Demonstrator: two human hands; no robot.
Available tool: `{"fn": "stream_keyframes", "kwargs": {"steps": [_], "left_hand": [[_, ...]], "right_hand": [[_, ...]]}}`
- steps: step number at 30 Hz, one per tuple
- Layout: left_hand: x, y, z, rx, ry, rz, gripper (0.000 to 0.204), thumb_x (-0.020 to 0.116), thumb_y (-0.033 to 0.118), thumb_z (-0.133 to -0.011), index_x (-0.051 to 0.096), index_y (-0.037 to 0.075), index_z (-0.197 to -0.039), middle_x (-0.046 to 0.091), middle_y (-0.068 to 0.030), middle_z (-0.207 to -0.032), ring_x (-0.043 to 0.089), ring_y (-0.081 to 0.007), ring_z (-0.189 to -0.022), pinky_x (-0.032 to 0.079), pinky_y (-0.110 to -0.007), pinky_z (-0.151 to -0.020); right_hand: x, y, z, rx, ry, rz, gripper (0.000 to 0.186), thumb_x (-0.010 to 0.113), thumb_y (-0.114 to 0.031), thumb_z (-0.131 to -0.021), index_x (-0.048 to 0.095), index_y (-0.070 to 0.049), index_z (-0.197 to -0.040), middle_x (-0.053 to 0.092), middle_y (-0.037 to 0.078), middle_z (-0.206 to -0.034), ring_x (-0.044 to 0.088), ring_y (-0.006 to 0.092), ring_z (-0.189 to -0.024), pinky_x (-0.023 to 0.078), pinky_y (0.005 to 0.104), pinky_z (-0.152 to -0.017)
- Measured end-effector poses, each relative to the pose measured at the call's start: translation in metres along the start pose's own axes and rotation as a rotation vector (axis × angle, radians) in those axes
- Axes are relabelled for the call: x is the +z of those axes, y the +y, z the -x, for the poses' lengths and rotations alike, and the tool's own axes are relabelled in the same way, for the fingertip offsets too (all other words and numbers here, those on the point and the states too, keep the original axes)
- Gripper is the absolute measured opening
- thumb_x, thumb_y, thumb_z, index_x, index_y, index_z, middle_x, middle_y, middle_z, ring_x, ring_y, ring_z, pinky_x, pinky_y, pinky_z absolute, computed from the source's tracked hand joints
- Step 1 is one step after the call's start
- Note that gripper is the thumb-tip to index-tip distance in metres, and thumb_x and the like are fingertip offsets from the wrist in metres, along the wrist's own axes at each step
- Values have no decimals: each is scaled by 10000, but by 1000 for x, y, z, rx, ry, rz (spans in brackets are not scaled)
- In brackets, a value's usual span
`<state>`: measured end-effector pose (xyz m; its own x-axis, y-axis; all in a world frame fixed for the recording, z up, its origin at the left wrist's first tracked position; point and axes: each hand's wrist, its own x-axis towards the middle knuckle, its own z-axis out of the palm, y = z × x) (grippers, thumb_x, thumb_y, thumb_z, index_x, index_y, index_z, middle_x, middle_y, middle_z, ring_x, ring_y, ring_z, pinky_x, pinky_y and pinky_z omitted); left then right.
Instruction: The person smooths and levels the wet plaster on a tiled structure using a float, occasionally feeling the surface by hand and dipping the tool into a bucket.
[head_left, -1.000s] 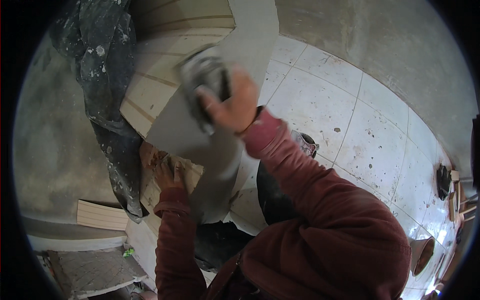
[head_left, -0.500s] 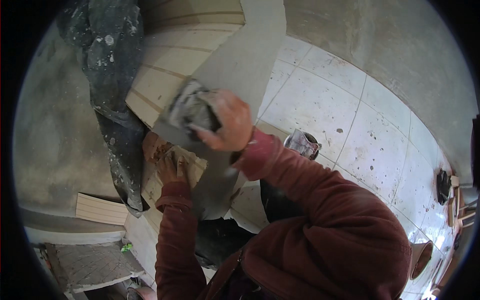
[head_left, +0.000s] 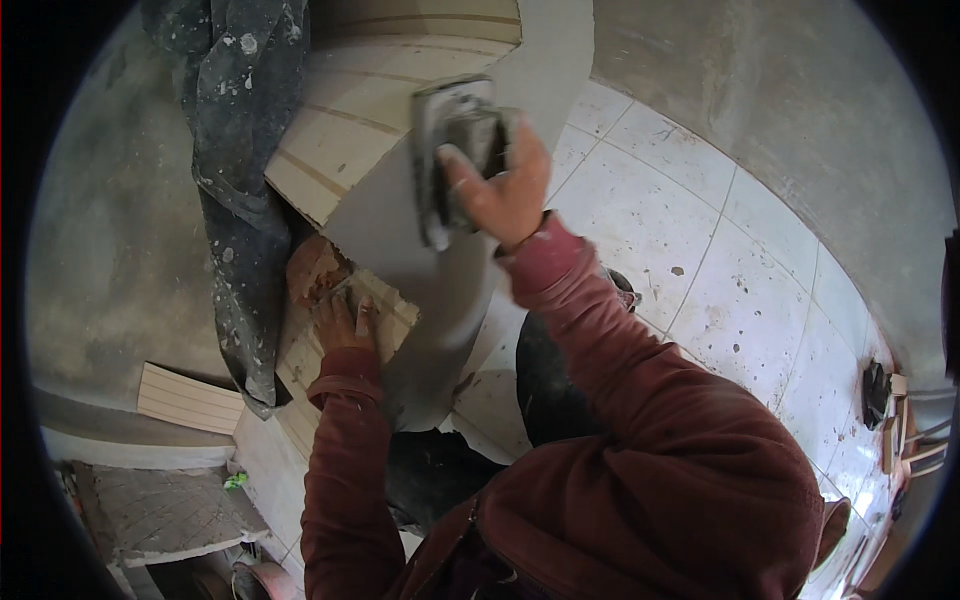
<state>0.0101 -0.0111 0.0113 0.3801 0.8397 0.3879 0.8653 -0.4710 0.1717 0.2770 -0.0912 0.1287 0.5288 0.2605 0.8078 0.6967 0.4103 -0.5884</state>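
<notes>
My right hand [head_left: 505, 190] grips a plastering float [head_left: 440, 165], a flat rectangular plate smeared with grey. It is over the smooth grey curved side [head_left: 390, 225] of a stepped structure, near the edge of the cream striped tiles [head_left: 350, 105]. Whether the plate touches the surface, I cannot tell. My left hand [head_left: 342, 322] lies with its fingers spread on a lower tiled step [head_left: 395, 318], beside a rounded reddish-brown piece [head_left: 312, 265] whose kind is unclear.
A dark spattered plastic sheet [head_left: 245, 190] hangs on the left. Striped tile [head_left: 190, 398] leans at the wall, above a grey slab [head_left: 165, 510]. White floor tiles [head_left: 650, 210] on the right carry dirt specks. A pot [head_left: 835, 525] stands at lower right.
My right hand has moved the float up and to the right along the grey surface, turning it more upright. My left hand stays on the lower step.
</notes>
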Motion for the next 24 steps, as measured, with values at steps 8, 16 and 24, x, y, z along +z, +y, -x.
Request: {"fn": "stream_keyframes", "kwargs": {"steps": [8, 16, 24], "left_hand": [[-2, -3, 2, -15, -11, 20, 584, 402, 460, -842, 491, -59, -1094, 383, -233, -1246, 334, -401, -1142, 258, -485, -941], [-5, 1, 4, -36, -11, -21, 572, 401, 448, -843, 494, -55, -1101, 413, -228, -1201, 346, -395, -1132, 256, -483, -942], [-1, -8, 2, 16, -14, -25, 553, 423, 430, -837, 499, -58, -1088, 426, -226, -1187, 364, -398, -1111, 281, -467, -931]], "right_hand": [[-8, 4, 3, -65, -129, 48, 398, 707, -218, -616, 548, -10, -916, 559, 167, -794, 565, 317, -663, 460, 351, -582], [7, -18, 25, -387, -135, -63, 447, 712, -234, -607, 549, -5, -955, 564, 154, -783, 569, 308, -654, 467, 351, -605], [27, -61, 29, -344, -39, -94, 417, 713, -219, -595, 550, -23, -924, 554, 146, -790, 559, 331, -701, 455, 387, -585]]}}
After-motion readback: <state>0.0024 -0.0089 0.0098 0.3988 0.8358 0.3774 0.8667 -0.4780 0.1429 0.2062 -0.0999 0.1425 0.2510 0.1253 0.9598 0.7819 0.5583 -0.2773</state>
